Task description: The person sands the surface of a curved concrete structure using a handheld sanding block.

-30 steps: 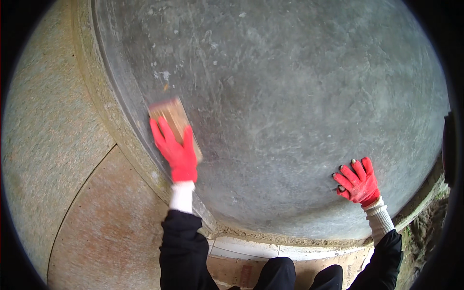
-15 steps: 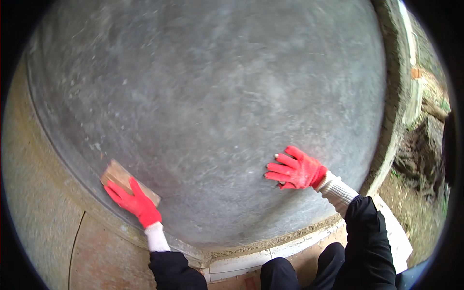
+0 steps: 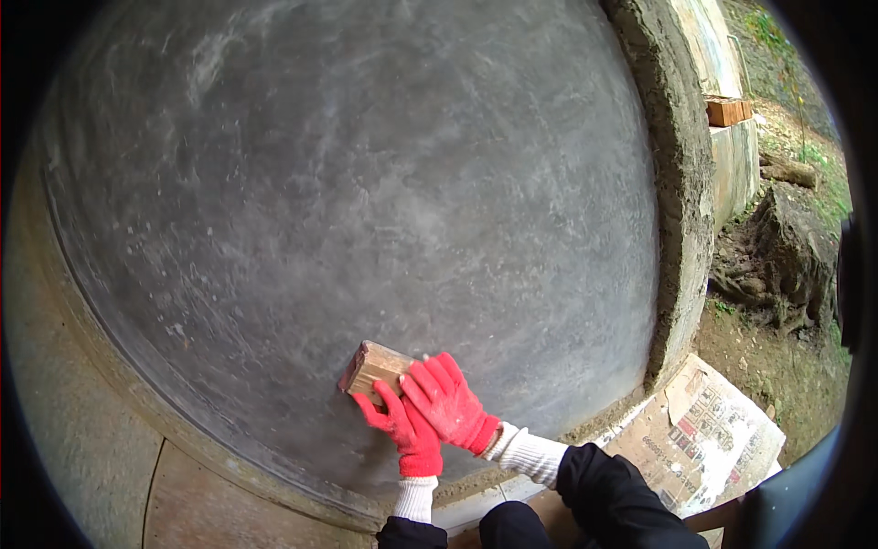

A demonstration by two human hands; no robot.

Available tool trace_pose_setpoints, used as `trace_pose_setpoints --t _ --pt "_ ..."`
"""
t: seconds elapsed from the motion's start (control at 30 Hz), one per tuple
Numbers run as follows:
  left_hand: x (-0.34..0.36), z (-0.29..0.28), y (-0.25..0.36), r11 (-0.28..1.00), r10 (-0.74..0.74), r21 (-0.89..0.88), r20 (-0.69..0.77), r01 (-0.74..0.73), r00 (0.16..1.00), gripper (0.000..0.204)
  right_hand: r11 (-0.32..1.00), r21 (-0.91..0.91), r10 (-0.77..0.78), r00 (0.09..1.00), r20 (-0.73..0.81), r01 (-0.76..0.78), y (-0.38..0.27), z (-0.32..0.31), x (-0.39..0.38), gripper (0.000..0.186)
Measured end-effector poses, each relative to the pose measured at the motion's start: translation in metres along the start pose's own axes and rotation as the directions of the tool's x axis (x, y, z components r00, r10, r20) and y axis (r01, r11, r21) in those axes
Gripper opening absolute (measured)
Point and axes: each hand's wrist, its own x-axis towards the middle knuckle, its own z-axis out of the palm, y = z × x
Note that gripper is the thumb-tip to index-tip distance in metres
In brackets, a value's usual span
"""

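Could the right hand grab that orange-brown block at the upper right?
Probably not: the orange-brown block lies far off beyond the rough concrete rim, and the right hand is at the wooden block.

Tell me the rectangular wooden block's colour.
The block is light brown with a reddish end, clearest in the head view.

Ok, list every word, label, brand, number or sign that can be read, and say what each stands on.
Cardboard sheet, lower right: small dark and red print, too small and blurred to quote.
Wooden block in the left hand: no lettering visible.
Grey concrete surface: pale marks and smears, no writing.
I can make out no other words, numbers or signs.
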Motion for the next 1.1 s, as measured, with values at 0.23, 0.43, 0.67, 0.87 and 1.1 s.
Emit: trace_pose_setpoints --t 0.23,0.43,0.67,0.87,1.1 --pt "0.004 0.017 0.05 0.576 0.405 0.435 0.583 -0.692 0.704 0.051 0.97 -0.062 0.23 0.968 -0.102 -0.237 0.056 -0.047 0.028 0.071" --pt "0.1 0.051 0.071 0.063 0.537 0.454 0.735 -0.889 0.414 0.055 0.742 -0.307 0.435 0.776 -0.457 -0.596 0.188 -0.163 0.1 0.092" --pt "0.114 0.067 0.051 -0.264 0.423 0.453 0.848 -0.852 0.319 0.049 0.661 -0.306 0.564 0.723 -0.399 -0.685 0.2 -0.131 -0.093 0.099" --pt "0.112 0.07 0.05 -0.271 0.41 0.473 0.845 -0.839 0.344 0.051 0.744 -0.414 0.383 0.842 -0.38 -0.525 0.238 -0.167 -0.053 0.097" --pt "0.114 0.069 0.048 -0.292 0.427 0.472 0.842 -0.832 0.329 0.048 0.772 -0.398 0.269 0.822 -0.502 -0.495 0.3 -0.241 0.142 0.077"
